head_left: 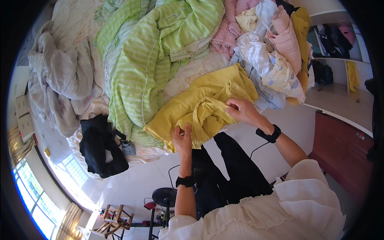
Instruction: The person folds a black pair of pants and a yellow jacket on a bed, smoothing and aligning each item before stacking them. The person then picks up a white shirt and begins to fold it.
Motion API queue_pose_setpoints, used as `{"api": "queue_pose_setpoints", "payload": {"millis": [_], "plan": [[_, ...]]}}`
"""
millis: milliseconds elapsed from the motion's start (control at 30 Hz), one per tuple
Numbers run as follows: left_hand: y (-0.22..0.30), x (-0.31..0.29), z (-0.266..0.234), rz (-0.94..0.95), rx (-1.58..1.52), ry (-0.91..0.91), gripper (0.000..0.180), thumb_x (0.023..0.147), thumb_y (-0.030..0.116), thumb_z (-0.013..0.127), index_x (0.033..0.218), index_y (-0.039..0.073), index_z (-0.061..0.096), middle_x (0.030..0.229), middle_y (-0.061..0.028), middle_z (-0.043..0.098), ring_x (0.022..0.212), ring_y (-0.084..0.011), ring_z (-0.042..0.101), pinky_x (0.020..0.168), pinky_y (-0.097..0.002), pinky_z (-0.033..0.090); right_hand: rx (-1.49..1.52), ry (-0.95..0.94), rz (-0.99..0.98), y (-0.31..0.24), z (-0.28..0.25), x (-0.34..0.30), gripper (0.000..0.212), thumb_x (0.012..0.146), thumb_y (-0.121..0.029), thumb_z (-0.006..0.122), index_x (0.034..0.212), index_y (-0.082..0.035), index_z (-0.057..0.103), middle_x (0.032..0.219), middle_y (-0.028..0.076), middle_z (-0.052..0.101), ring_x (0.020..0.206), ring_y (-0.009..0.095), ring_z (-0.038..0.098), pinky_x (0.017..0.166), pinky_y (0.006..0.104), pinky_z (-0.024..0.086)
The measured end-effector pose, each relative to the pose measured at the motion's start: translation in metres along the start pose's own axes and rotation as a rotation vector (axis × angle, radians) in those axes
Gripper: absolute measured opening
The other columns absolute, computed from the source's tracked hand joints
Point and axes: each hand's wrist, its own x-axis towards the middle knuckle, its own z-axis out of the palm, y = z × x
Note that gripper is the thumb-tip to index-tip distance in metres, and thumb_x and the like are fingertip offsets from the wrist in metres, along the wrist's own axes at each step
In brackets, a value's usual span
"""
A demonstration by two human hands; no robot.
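A mustard-yellow garment (pixel 208 94) lies crumpled and partly spread over the near edge of the bed. My left hand (pixel 182 140) pinches its near edge, fingers closed on the cloth. Farther right, my right hand (pixel 243 111) is closed on another fold of the same garment, with the thumb and fingers together. Between the hands the cloth bunches into loose folds. What kind of garment it is, I cannot make out. Both wrists wear black bands with thin cables.
A green striped quilt (pixel 140 76) covers the bed's middle. Grey bedding (pixel 66 68) and a black garment (pixel 100 148) lie to the left. Heaped clothes (pixel 262 52) sit at the right, beside an open shelf unit (pixel 332 96). A wooden stool (pixel 116 220) stands at lower left.
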Motion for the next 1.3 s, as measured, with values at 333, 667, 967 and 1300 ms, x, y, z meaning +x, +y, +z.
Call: {"api": "queue_pose_setpoints", "payload": {"millis": [333, 667, 967, 1300], "plan": [[0.001, 0.031, -0.012, -0.228, -0.534, -0.022, 0.026, 0.088, 0.025, 0.062, 0.085, 0.001, 0.054, 0.075, 0.0029, 0.054, 0.068, -0.004, 0.042, 0.061, -0.0189, 0.036, 0.11, 0.172, 0.198, 0.027, -0.011, 0.019, 0.018, 0.086, -0.016, 0.061, 0.094, -0.001, 0.056, 0.077, 0.0, 0.057, 0.066, 0.008, 0.049, 0.059, 0.0239, 0.041], [-0.001, -0.026, -0.017, 0.319, 0.057, 0.193, 0.039, 0.082, 0.019, 0.067, 0.113, 0.0, 0.052, 0.094, -0.0097, 0.058, 0.085, -0.0227, 0.055, 0.075, -0.0344, 0.046, 0.25, 0.176, 0.181, 0.032, 0.004, 0.006, 0.022, 0.09, -0.021, 0.057, 0.092, 0.0, 0.055, 0.071, -0.004, 0.048, 0.062, 0.003, 0.039, 0.053, 0.0209, 0.034], [0.011, -0.007, 0.002, 0.338, 0.185, 0.073, 0.026, 0.074, 0.019, 0.067, 0.092, 0.004, 0.059, 0.093, -0.0124, 0.06, 0.089, -0.0307, 0.053, 0.081, -0.0401, 0.04, 0.436, 0.083, 0.054, 0.012, -0.008, 0.001, 0.018, 0.092, -0.019, 0.053, 0.084, -0.003, 0.051, 0.071, -0.007, 0.04, 0.063, 0.002, 0.033, 0.051, 0.0199, 0.027], [0.003, -0.011, -0.033, 0.293, 0.023, -0.091, 0.028, 0.073, 0.009, 0.062, 0.1, 0.002, 0.057, 0.096, -0.0124, 0.06, 0.092, -0.0295, 0.055, 0.083, -0.0393, 0.042, 0.029, 0.228, 0.113, 0.028, -0.007, -0.011, 0.011, 0.085, -0.012, 0.057, 0.09, -0.003, 0.054, 0.084, 0.007, 0.057, 0.077, 0.017, 0.053, 0.068, 0.0306, 0.042]]}}
